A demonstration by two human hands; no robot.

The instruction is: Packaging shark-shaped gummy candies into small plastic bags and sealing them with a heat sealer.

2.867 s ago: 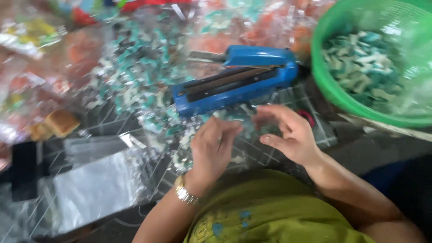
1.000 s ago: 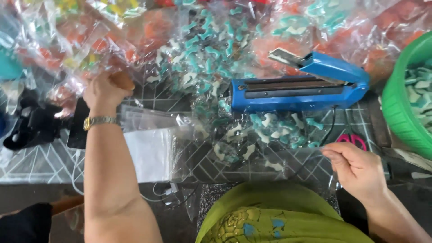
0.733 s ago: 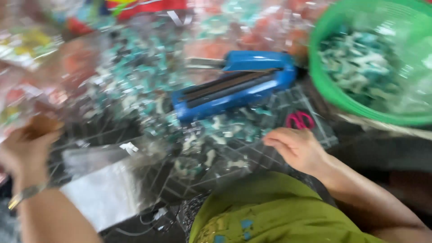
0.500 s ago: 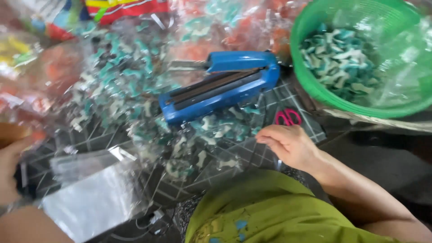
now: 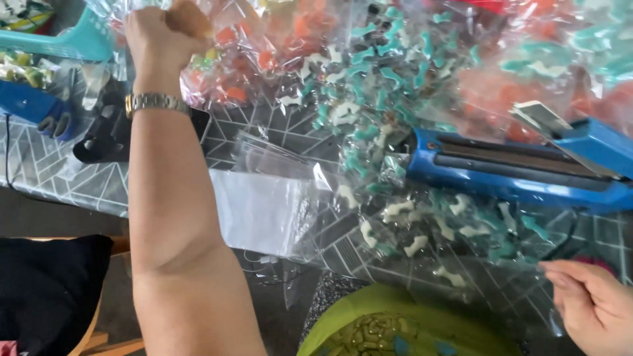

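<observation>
Head view, left hand point(image 5: 161, 36) raised, fingers fisted on brown object point(image 5: 188, 16); right hand point(image 5: 593, 306) low, fingers loosely curled

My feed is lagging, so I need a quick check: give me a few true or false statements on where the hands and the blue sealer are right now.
1. The left hand is raised in a fist at the far packets. True.
2. The left wrist is bare. False: it wears a metal watch.
3. The blue heat sealer lies right of the arm. True.
4. The right hand grips the sealer. False: it is near the table edge, at clear plastic.
</observation>
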